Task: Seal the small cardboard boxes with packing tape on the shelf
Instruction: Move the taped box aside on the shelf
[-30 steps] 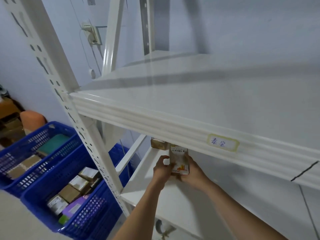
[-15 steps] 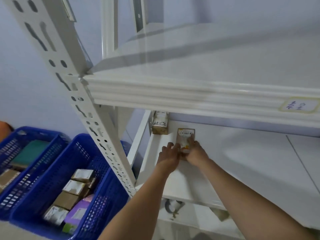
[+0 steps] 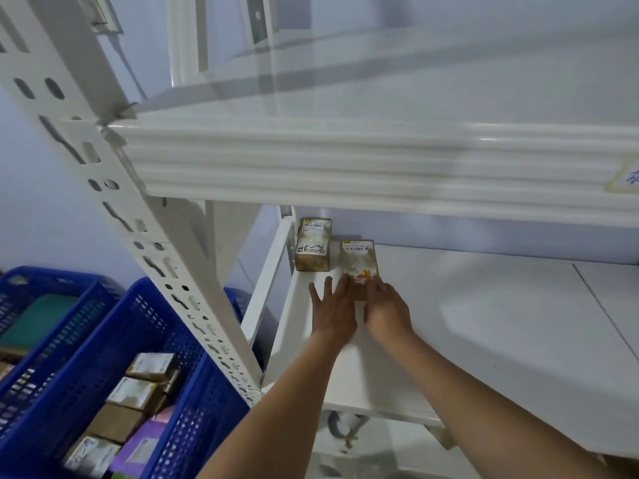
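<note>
**Two hands at a small box on the lower shelf**

A white metal shelving rack (image 3: 193,305) fills the view, its ribbed upper beam crossing above. The lower shelf (image 3: 484,326) carries two small cardboard boxes at its back left corner. To the left of the rack, on the floor, stand two blue plastic baskets (image 3: 166,368) holding more small boxes.

The left hand (image 3: 333,311) lies with fingers spread and straight on the shelf, its grip open, the fingertips touching the near left edge of the labelled box (image 3: 358,262). The right hand (image 3: 385,311) rests against that box's near right end; its grip looks relaxed, holding nothing. This box lies flat, just beside and slightly nearer than the second box (image 3: 313,245), which sits by the rear upright and bears handwriting on its label.
</note>
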`<state>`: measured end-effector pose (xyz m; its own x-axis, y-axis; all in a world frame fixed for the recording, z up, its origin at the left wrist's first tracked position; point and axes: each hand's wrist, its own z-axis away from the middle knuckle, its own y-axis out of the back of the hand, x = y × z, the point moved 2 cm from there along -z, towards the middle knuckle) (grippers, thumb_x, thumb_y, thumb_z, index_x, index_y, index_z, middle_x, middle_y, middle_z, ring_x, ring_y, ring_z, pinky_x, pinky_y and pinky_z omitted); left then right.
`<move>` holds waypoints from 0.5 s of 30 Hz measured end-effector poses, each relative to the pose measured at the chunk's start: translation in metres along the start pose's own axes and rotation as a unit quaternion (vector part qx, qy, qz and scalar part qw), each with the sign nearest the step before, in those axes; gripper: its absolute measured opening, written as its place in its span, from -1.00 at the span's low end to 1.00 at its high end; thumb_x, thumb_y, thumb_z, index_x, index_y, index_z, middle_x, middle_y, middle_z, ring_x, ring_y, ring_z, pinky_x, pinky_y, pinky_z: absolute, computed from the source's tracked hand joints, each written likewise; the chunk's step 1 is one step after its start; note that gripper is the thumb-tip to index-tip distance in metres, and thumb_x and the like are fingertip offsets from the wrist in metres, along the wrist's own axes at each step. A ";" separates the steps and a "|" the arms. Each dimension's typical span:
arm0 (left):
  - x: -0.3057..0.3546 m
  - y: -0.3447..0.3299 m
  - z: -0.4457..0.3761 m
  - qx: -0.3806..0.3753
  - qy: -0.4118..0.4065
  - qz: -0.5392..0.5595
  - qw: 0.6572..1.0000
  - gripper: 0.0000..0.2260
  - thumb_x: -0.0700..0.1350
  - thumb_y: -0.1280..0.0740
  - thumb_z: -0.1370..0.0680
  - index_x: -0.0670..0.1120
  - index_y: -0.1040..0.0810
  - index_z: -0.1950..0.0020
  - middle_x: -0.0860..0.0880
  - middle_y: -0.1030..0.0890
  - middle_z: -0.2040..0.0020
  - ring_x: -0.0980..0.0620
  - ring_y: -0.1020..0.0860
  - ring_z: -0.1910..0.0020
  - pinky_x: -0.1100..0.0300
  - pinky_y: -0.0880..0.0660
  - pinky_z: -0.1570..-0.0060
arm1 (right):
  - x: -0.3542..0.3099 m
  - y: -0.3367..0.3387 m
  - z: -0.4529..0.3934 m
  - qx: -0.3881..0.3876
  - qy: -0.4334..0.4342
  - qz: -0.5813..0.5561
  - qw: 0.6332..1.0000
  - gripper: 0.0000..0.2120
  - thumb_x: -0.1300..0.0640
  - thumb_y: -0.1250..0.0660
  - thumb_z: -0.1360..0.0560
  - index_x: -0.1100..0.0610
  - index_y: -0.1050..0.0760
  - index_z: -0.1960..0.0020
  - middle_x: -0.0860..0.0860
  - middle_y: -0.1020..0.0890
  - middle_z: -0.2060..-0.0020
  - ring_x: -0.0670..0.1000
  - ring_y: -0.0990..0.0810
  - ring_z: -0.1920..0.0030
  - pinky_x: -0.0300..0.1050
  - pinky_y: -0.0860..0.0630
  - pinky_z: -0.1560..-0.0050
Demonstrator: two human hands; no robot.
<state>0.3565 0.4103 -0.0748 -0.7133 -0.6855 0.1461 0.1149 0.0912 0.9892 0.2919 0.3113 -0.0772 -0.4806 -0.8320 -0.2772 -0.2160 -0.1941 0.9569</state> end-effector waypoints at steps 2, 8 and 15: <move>-0.006 -0.001 -0.013 0.031 0.001 0.015 0.999 -0.33 -0.22 -0.19 -0.58 -0.03 0.02 -0.64 0.00 -0.04 -0.64 -0.16 0.04 -0.60 -0.30 0.23 -0.49 | 0.000 -0.007 -0.018 -0.059 -0.013 0.003 0.998 -0.33 0.24 -0.30 -0.51 0.12 -0.15 -0.57 0.08 -0.18 -0.58 0.13 -0.31 -0.47 0.06 -0.27 -0.48; -0.018 0.007 -0.047 0.025 0.019 0.008 0.999 -0.37 -0.19 -0.18 -0.60 -0.04 -0.01 -0.63 0.00 0.00 -0.64 -0.12 0.08 -0.61 -0.27 0.18 -0.49 | -0.002 -0.014 -0.063 -0.139 0.008 -0.049 0.989 -0.22 0.27 -0.24 -0.48 0.05 0.00 -0.62 -0.01 0.02 -0.61 0.14 -0.18 -0.54 0.19 -0.21 -0.50; -0.022 0.009 -0.061 0.003 0.045 -0.003 0.999 -0.39 -0.10 -0.24 -0.61 -0.06 -0.04 -0.61 -0.03 -0.07 -0.62 -0.13 0.01 -0.60 -0.30 0.12 -0.50 | -0.013 -0.014 -0.078 -0.134 0.042 -0.085 0.986 -0.29 0.23 -0.28 -0.49 0.14 -0.09 -0.58 0.14 -0.04 -0.59 0.20 -0.38 -0.45 0.09 -0.44 -0.34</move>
<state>0.4154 0.3818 -0.0700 -0.6486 -0.7486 0.1376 0.1064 0.0899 0.9903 0.3674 0.2839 -0.0803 -0.3818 -0.8136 -0.4386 -0.0499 -0.4557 0.8887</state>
